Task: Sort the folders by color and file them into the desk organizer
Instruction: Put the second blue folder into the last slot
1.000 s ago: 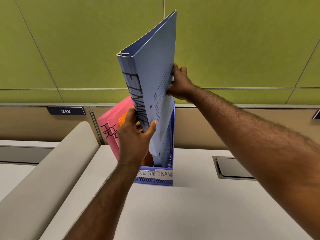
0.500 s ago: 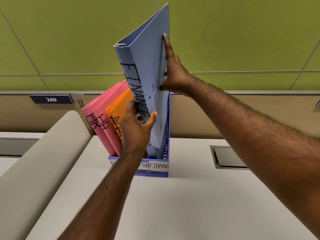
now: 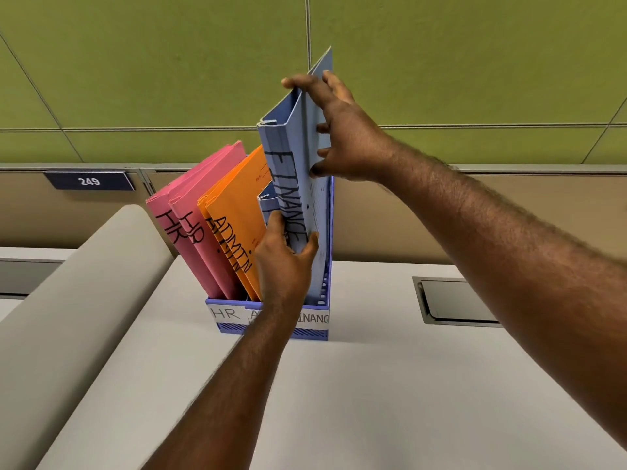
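blue folder: the tall blue folder (image 3: 295, 171) marked FINANCE is standing nearly upright in the right-hand slot of the desk organizer (image 3: 271, 329), sticking way up above the rim, spine facing me
left hand: my left hand (image 3: 283, 262) has the lower spine pinched, thumb on the right cover, fingers wrapped round the left side, just above the organizer's front edge
right hand: my right hand (image 3: 342, 130) holds the top of the same folder, fingers spread along its upper edge and right cover, thumb pressed on the cover lower down
other blue one: a shorter blue folder (image 3: 268, 205) sits in that same slot, mostly hidden behind my left hand
orange folders: the two ADMIN ones (image 3: 237, 218) lean left in the organizer's middle slot
pink folders: the two HR ones (image 3: 190, 212) lean left in its left slot
labels: white strip on the organizer's front reads HR, then something my arm covers, then INANC
counter: organizer sits on the pale grey counter (image 3: 373, 401); a recessed hatch (image 3: 451, 305) lies to its right
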A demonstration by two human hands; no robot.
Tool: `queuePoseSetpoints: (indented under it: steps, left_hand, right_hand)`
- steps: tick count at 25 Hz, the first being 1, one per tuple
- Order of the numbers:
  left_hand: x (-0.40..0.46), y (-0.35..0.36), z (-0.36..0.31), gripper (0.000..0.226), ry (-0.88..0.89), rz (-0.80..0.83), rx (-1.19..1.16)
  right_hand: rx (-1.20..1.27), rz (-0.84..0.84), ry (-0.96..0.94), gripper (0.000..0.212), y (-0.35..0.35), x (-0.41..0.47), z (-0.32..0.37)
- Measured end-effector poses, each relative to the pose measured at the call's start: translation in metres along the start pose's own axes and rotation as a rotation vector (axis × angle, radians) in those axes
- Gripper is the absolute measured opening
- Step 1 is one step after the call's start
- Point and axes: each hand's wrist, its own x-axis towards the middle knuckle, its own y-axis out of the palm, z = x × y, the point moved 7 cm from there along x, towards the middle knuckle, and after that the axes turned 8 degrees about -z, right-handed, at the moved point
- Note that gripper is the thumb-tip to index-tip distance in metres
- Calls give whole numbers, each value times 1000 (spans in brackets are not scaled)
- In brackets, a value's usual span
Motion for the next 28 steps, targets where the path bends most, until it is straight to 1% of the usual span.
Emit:
queuePoseSetpoints:
  steps: [2,5,14,17,23,28]
  left_hand:
    - [-6,5,10,39,-29,12,28]
    - [-16,12,22,39,-72,15,48]
    - [-42,31,53,46,-170,52,86]
    - [-51,34,62,44,-181,57,99]
    - [-62,41,70,41,-201,80,168]
    - [-64,38,64,47,-235,116,224]
  right_hand:
    - [-5,31,9,106,8,-6,-6]
    - [2,64,22,103,21,-15,-15]
    - [29,114,98,105,51,-35,-44]
    - [30,123,113,108,61,-43,-53]
    - [1,126,160,110,72,-57,-64]
    - [36,120,232,116,78,-68,-61]
